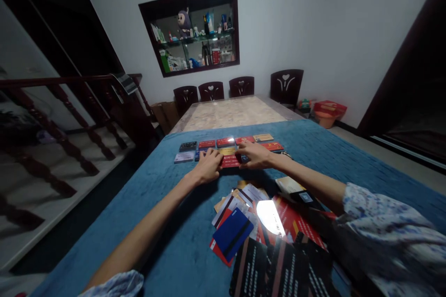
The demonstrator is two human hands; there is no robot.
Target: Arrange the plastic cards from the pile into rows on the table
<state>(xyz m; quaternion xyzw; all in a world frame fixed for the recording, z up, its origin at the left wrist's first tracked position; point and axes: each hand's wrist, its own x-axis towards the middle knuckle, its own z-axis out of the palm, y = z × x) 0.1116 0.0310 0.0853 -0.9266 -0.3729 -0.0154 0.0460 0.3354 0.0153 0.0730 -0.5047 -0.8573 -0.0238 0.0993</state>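
Note:
Both hands are at a red card (pixel 230 162) in front of two rows of stacked cards. My left hand (pixel 208 166) has its curled fingers on the card's left edge. From the right side, my right hand (pixel 255 155) grips its other edge. Just behind lies a yellow card (pixel 227 151). The back row includes a black card (pixel 188 146), a red card (pixel 206 144) and a tan card (pixel 263 138). A pale card (pixel 184 157) sits at the front row's left end. My fingers partly cover the neighbouring cards.
A loose pile nearer me holds a blue card (pixel 232 234), several black cards (pixel 249 264) and a shiny red packet (pixel 296 218). A blue cloth (pixel 156 195) covers the near table. Dark chairs (pixel 287 84) stand beyond; a railing (pixel 62 81) runs at left.

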